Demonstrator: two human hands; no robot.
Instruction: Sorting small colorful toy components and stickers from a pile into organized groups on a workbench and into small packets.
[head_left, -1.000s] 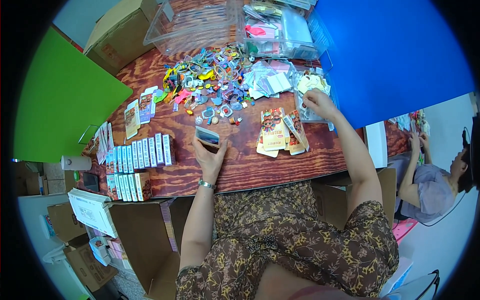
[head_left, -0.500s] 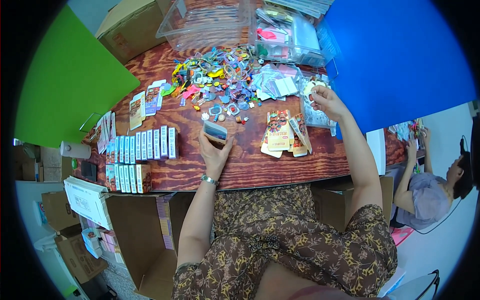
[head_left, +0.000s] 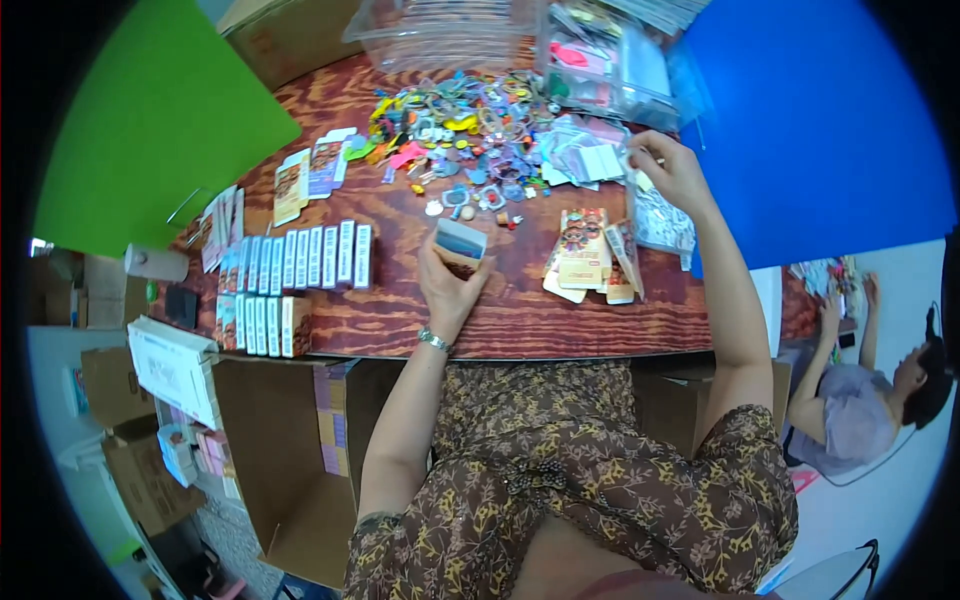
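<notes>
My left hand (head_left: 452,292) is wrapped round a small open-topped cardboard box (head_left: 461,238) above the table's front part. Something bluish and flat shows inside its mouth. My right hand (head_left: 668,172) is bent with curled fingertips, over the upper edge of a clear plastic bag of whitish pieces (head_left: 662,222). What those fingers pinch, if anything, I cannot make out. Beside the bag lies a spread of pale cards (head_left: 585,150). Flat yellow printed cartons (head_left: 583,248) lie between my hands. Beyond the held box spreads a pile of small colourful trinkets (head_left: 470,130).
Two rows of small boxes (head_left: 300,258) stand at the left, with flattened cartons (head_left: 325,165) behind them. Clear plastic bins (head_left: 445,40) line the back. A green panel (head_left: 150,140) and a blue panel (head_left: 820,130) flank the table. At far right another person (head_left: 850,410) handles small items.
The whole view has shifted, so the table sits higher and further right. My right hand has moved slightly toward the pale cards. My left hand still holds the box.
</notes>
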